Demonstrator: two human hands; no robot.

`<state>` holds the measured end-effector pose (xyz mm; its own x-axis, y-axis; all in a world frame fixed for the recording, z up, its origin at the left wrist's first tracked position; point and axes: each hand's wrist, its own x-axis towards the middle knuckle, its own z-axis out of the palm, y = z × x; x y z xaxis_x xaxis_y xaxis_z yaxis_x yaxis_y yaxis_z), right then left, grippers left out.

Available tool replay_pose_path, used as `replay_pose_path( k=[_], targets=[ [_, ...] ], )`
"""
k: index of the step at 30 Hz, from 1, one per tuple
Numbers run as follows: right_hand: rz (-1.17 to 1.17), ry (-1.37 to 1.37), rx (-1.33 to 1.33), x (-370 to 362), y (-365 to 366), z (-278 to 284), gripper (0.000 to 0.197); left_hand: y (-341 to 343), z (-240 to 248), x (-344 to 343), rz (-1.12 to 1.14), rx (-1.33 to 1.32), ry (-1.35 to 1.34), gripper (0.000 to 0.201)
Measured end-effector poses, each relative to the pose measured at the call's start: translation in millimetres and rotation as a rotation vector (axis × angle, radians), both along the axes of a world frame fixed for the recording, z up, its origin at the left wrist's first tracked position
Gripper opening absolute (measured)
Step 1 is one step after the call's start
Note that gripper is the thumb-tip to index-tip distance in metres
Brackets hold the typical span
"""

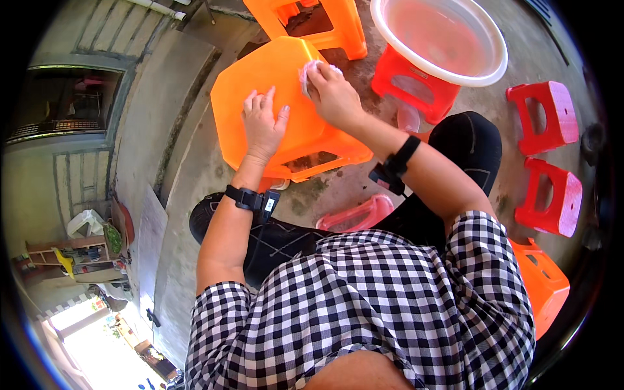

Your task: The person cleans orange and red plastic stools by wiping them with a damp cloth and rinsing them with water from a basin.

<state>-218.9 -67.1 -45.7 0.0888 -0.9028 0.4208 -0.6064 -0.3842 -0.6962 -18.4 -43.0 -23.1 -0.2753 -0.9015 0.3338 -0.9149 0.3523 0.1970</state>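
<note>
An orange plastic stool [250, 71] is in front of me, its flat top facing up toward me. My left hand [263, 127] lies on that top with its fingers spread and nothing in them. Near the top's right edge, my right hand [335, 97] is closed around a bunched pink and white cloth [308, 71], which is pressed against the orange surface. Part of the cloth is hidden under the fingers. Black bands with small devices are strapped on both wrists.
A white-rimmed basin [487, 68] of water rests on a red stool [416, 84] at the far right. Two small red stools [552, 117] stand at the right, with an orange stool [543, 279] nearer. Another orange stool [341, 32] is behind. Clear pink plastic [357, 213] lies between my legs.
</note>
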Motion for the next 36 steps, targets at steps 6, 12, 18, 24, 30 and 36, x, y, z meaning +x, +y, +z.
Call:
replay_pose_path(
  k=[6,12,18,24,30,36],
  targets=[
    [0.034,-0.018,0.091,3.7,-107.0,-15.1,0.043,2.2,1.9,-6.9,-0.002,-0.034,-0.031,0.053],
    [0.034,-0.098,0.300,0.9,-91.6,-5.0,0.037,10.9,8.2,-15.0,0.020,-0.047,-0.007,0.052],
    [0.010,-0.114,0.294,-6.8,-9.3,11.7,0.025,7.9,5.5,-14.0,0.014,-0.054,0.038,0.052],
    [0.053,-0.214,0.345,-26.2,73.3,8.0,0.025,6.1,2.6,-8.8,0.035,-0.066,0.024,0.051],
    [0.084,-0.586,0.978,-55.1,108.4,-83.0,0.023,-2.0,-4.3,-6.9,0.032,-0.064,0.034,0.050],
    [0.051,-0.341,1.033,-55.1,77.2,-108.2,0.028,-9.7,-6.6,-5.9,0.019,-0.073,0.033,0.049]
  ],
)
